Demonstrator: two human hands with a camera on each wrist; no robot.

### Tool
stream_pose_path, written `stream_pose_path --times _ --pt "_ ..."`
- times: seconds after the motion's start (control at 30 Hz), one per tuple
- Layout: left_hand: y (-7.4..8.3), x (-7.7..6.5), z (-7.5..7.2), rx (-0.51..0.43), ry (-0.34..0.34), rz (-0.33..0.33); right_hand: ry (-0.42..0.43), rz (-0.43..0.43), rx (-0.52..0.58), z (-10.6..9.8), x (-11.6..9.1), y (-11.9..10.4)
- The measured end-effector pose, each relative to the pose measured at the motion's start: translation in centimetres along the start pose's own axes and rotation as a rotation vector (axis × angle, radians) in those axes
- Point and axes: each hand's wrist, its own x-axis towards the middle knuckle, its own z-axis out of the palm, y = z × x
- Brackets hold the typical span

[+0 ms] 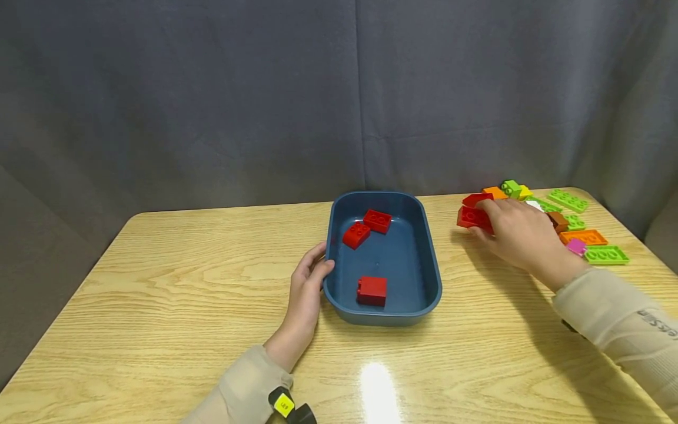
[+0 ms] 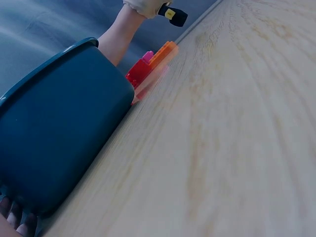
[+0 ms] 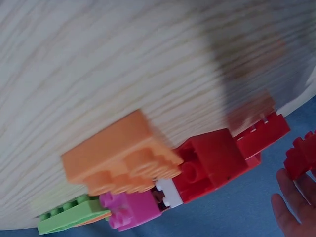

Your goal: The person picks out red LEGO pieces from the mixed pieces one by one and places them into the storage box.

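Observation:
A dark blue tub [image 1: 381, 318] stands on the wooden table, with a red brick [image 1: 372, 291] near its front. Toward its back lie a sloped red brick [image 1: 356, 235] and another red brick [image 1: 378, 221]. My left hand [image 1: 304, 288] holds the tub's left wall, thumb over the rim and fingers outside. Right of the tub, my right hand [image 1: 521, 232] pinches a red brick [image 1: 470, 217] between thumb and fingers; a second red piece [image 1: 478, 199] shows right behind it. In the right wrist view the pinching fingers [image 3: 291, 202] are at the right edge.
Loose bricks lie at the table's right: orange [image 1: 593, 237], pink [image 1: 576, 247], lime green [image 1: 607, 255], brown [image 1: 558, 222] and others, partly hidden by my right hand. A red block [image 3: 217, 153] sits beside an orange one [image 3: 108, 153]. A grey curtain [image 1: 238, 106] hangs behind the table.

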Motion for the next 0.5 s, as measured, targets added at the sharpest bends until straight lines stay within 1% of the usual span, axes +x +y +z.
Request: stream_pose_path --times 0.1,0.2,0.37,0.5 --pt "0.0 0.0 0.0 0.003 -0.003 -0.001 -0.02 0.016 0.034 -0.1 0.3 -0.4" --pt "0.0 0.0 0.0 0.001 -0.005 0.0 -0.018 0.008 0.053 -0.1 0.5 -0.7" --pt "0.0 0.0 0.0 0.007 -0.005 -0.004 -0.006 0.001 0.063 -0.1 0.9 -1.4" --pt "0.1 0.0 0.1 -0.002 0.004 -0.006 0.033 0.0 0.06 -0.1 1.4 -2.0"
